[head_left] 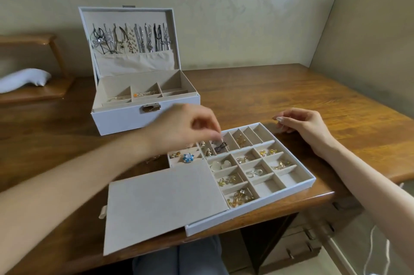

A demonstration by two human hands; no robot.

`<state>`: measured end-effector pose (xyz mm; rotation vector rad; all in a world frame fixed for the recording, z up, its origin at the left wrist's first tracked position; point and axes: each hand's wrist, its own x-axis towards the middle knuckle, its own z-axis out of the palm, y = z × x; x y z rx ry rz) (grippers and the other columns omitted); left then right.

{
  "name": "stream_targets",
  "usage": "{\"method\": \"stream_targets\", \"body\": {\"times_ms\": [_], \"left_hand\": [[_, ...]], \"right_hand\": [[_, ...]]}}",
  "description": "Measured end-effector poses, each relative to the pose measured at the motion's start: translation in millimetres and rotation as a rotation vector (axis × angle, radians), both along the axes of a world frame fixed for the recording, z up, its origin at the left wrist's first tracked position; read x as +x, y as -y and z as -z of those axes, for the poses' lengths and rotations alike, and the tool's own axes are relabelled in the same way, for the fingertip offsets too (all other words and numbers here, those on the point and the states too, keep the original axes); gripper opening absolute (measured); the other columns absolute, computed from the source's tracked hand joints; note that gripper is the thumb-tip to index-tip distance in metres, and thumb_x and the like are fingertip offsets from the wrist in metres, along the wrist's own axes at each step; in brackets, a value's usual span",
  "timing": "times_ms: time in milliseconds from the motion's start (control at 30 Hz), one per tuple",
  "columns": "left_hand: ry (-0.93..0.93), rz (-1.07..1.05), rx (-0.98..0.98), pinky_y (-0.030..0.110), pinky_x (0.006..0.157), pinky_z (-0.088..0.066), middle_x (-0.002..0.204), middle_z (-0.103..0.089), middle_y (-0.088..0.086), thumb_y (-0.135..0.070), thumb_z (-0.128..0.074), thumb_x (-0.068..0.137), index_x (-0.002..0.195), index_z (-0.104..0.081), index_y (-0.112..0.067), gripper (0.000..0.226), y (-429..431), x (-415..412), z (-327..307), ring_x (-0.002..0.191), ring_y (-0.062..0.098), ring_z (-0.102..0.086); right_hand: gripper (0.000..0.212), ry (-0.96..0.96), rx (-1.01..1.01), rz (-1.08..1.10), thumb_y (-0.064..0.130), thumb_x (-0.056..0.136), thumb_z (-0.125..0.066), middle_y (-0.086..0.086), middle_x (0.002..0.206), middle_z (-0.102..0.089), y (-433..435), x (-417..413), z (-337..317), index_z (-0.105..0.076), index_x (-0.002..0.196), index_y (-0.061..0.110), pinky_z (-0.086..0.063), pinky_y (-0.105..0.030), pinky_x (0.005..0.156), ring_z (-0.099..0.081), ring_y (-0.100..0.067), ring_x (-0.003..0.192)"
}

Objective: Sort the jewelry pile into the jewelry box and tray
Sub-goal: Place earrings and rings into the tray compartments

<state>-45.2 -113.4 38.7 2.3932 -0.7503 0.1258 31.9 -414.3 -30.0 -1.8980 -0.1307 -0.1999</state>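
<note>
My left hand [188,126] hovers over the back left of the white compartment tray [246,210], fingertips pinching a small dark earring [220,146] at one of the narrow slots. Beside the tray's far right corner, my right hand [300,124] rests on the table with its fingers loosely curled and holding nothing. Many tray compartments hold gold and silver pieces, and a blue flower brooch [187,157] lies near the left end. A few pieces of the jewelry pile [154,159] show on the table under my left wrist. The white jewelry box [145,117] stands open behind, with necklaces hanging in its lid.
A flat beige panel [161,203] covers the tray's left part and juts past the wooden table's [291,95] front edge. A white cushion [24,79] lies on a low shelf at the left. A wall closes the right side, with drawers [302,243] below it.
</note>
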Motion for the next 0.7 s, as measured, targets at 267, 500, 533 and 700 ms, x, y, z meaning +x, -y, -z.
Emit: {"method": "stream_targets", "body": {"times_ms": [267,500,533,700], "left_hand": [[-0.119,-0.282,0.342,0.017,0.058,-0.037,0.083,-0.063,-0.013,-0.031,-0.072,0.079,0.081,-0.065,-0.032,0.007,-111,17,1,0.069,0.006,-0.050],[-0.165,-0.217,0.446,0.016,0.058,-0.035,0.084,-0.055,-0.018,-0.047,-0.075,0.072,0.081,-0.056,-0.036,0.024,-100,2,31,0.076,0.002,-0.050],[-0.133,-0.237,0.461,0.018,0.059,-0.036,0.085,-0.055,-0.017,-0.047,-0.075,0.071,0.080,-0.055,-0.037,0.024,-98,2,34,0.078,0.001,-0.050],[-0.084,-0.300,0.362,0.026,0.061,-0.037,0.077,-0.056,-0.012,-0.043,-0.077,0.071,0.068,-0.054,-0.039,0.024,-100,0,42,0.074,0.005,-0.051]], "right_hand": [[0.015,0.210,-0.269,-0.175,0.007,0.086,-0.066,-0.003,0.078,-0.072,-51,-8,-36,-0.072,0.084,0.020,-0.052,-0.018,0.062,-0.065,-0.011,0.068],[0.010,0.351,-0.542,-0.536,0.011,0.081,-0.072,0.017,0.078,-0.064,-154,-22,-55,-0.076,0.088,0.017,-0.041,-0.009,0.066,-0.055,0.005,0.067],[0.010,0.371,-0.593,-0.587,0.013,0.081,-0.072,0.016,0.080,-0.064,-169,-25,-55,-0.076,0.089,0.018,-0.042,-0.011,0.067,-0.054,0.003,0.069],[0.012,0.474,-0.913,-0.645,0.031,0.083,-0.068,0.004,0.089,-0.066,-229,-37,-42,-0.075,0.093,0.029,-0.036,-0.025,0.073,-0.050,-0.018,0.092]]}}
